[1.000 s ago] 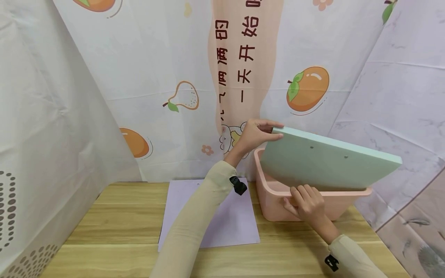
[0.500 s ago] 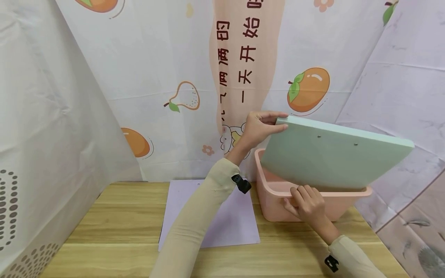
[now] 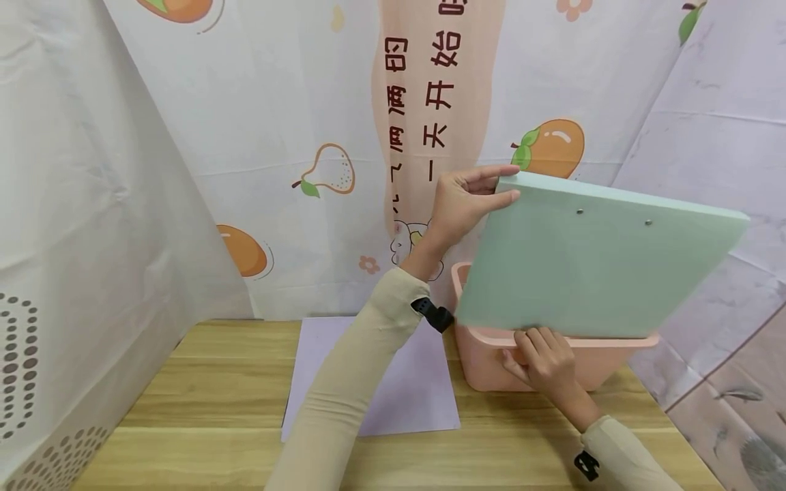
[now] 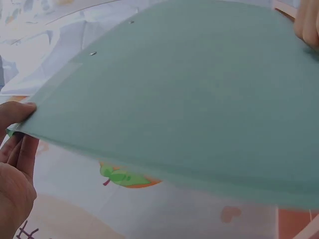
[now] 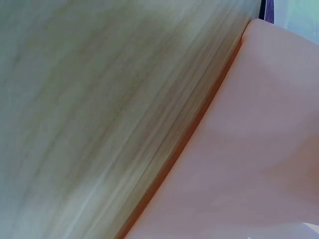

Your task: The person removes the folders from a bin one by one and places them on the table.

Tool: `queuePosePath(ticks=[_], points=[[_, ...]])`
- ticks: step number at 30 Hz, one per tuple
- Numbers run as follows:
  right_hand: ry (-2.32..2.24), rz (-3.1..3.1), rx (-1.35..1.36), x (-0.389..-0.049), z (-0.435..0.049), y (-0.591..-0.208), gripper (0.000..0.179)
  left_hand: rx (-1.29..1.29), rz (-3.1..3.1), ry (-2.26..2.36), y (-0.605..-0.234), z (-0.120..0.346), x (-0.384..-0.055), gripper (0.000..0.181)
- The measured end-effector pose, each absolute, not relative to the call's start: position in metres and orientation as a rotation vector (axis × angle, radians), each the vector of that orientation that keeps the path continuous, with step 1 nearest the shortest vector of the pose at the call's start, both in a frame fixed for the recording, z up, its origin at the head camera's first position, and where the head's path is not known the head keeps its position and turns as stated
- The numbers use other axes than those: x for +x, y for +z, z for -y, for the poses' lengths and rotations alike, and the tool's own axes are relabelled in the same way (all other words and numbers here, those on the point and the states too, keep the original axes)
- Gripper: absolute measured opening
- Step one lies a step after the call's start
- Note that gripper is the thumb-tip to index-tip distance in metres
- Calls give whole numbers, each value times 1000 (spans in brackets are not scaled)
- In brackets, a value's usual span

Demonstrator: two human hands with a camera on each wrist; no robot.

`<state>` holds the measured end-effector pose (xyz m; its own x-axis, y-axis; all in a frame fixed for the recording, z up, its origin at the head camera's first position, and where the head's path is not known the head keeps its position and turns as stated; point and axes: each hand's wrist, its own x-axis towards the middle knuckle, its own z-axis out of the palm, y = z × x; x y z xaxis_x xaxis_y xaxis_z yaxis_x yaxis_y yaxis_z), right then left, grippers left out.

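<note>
My left hand [image 3: 460, 204] pinches the upper left corner of a pale green file folder [image 3: 589, 266] between thumb and fingers. The folder has two small metal rivets and stands tilted over a pink plastic bin [image 3: 491, 368]. Whether its lower edge is still inside the bin I cannot tell. My right hand [image 3: 543, 361] curls its fingers over the bin's front rim. In the left wrist view, the folder [image 4: 174, 99] fills most of the picture, with the thumb on its near face. The right wrist view shows mostly the bin's outer wall [image 5: 224, 159].
A lilac folder or board [image 3: 405, 395] lies flat left of the bin, partly under my left forearm. Both rest on a wooden table [image 3: 202, 395]. A white curtain [image 3: 276, 239] with printed fruit hangs behind the table.
My left hand has risen and shifted right, drawing the green folder upward so more of it shows above the bin. The right hand and the bin have stayed put.
</note>
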<state>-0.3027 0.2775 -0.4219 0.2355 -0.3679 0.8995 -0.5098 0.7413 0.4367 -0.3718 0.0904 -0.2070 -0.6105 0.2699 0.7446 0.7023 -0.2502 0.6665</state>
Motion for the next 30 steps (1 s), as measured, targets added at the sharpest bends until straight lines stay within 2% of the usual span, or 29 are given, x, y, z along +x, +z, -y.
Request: queuePosePath(ticks=[18,30], points=[[113,1370,785,-303,-278,-423,50,-1309,1830,-1730,-189,-41,-376,22],[115,1355,791,-301,-276,-421,50,-1240,1878,-1813,-196,-17,-381,26]])
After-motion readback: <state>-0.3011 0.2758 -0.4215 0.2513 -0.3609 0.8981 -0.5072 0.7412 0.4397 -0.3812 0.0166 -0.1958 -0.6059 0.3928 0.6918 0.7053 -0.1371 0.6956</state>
